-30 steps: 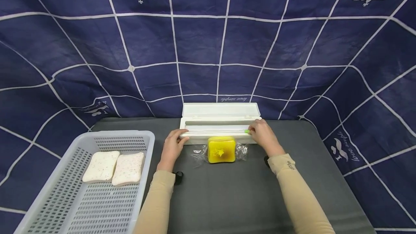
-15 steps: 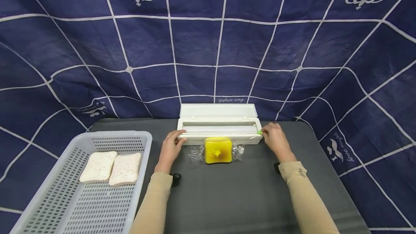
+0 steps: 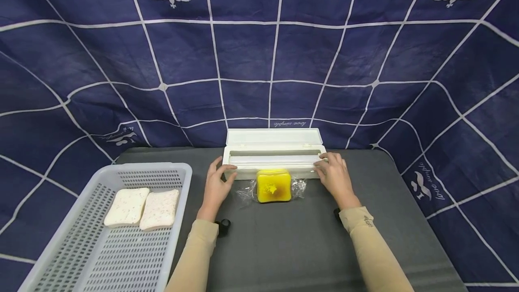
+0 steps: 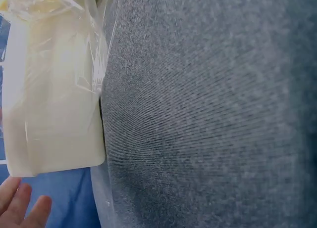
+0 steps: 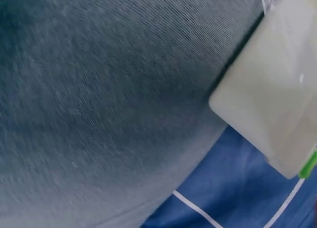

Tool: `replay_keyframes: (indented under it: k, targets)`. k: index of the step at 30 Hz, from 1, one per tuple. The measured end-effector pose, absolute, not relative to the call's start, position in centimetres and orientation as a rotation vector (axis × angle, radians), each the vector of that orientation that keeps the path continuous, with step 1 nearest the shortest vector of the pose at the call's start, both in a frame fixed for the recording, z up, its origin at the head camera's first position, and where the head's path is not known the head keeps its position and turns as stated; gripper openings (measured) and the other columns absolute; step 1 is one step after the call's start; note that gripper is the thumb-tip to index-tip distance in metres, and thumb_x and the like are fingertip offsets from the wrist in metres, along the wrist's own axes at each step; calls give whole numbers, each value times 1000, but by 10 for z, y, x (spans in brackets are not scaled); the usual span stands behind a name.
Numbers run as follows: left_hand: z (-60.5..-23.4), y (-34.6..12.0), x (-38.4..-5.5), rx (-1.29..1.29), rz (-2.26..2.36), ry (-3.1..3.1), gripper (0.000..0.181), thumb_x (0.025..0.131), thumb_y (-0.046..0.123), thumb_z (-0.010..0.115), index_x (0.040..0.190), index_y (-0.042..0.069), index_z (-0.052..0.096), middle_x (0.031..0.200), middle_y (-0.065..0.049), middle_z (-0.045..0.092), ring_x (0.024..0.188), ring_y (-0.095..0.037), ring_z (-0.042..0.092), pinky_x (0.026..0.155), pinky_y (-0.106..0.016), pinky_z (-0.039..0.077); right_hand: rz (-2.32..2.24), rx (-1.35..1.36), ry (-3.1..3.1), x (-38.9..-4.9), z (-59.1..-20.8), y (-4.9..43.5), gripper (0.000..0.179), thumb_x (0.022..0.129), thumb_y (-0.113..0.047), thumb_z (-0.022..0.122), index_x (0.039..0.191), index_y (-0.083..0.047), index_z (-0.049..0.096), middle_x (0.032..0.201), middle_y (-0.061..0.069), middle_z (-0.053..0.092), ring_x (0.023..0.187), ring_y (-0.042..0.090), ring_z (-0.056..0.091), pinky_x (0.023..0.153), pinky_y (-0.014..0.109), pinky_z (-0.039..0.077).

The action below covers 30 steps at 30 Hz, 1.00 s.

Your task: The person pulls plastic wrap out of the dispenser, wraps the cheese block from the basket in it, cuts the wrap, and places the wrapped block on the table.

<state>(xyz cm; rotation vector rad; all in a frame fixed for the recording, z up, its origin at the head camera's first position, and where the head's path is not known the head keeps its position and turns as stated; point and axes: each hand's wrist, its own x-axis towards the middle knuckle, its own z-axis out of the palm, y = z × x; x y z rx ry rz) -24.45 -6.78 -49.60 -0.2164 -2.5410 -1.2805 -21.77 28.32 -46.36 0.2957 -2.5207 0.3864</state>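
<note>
Head view: the white box (image 3: 243, 175) lies on the gray table (image 3: 275, 247), long axis running left to right, lid (image 3: 274, 137) raised on the far side; the left hand (image 3: 216, 184) is at its left end, the right hand (image 3: 335, 179) at its right end, neither clearly nearer. The yellow bread-shaped piece (image 3: 274, 188), wrapped in clear film (image 3: 245, 193), is at the box's near side, about midway between the 2 hands. The hands are well apart; left thumb and fingers are parted, but whether the right grips anything cannot be told. Count: 1 box, 1 yellow piece, 2 pale slices (image 3: 126, 207) (image 3: 159, 210) in 1 basket (image 3: 186, 193) at left. Left wrist view: 3 fingertips (image 4: 40, 206) are visible by the box's end. Right wrist view: 1 green tab (image 5: 309, 163) is at the box's right end.
</note>
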Motion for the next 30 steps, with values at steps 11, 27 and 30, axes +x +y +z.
replay_keyframes:
  k: [11,27,30]
  targets:
    - [-492,-63,-224,-279,-1231,-2483,6,84,10,78,86,12,72,136,-15,54,131,-41,42,105,-59,39,354,329,-2440,-196,-471,281,11,74,-2,84,80,-5,75,98,12,66,99,34,55,82,48,44]
    - [-492,-61,-200,-305,-1204,-2665,7,93,20,69,94,14,68,125,-10,63,130,-32,45,108,-54,39,843,89,-2580,-169,-484,262,16,89,-15,72,101,-5,69,115,15,69,111,35,62,94,53,50]
    - [-490,-56,-200,-251,-1233,-2648,16,94,28,67,98,12,63,128,-11,62,131,-33,45,110,-53,38,1016,-70,-2634,-170,-481,254,33,92,-27,69,117,-6,64,124,17,65,117,38,58,100,54,47]
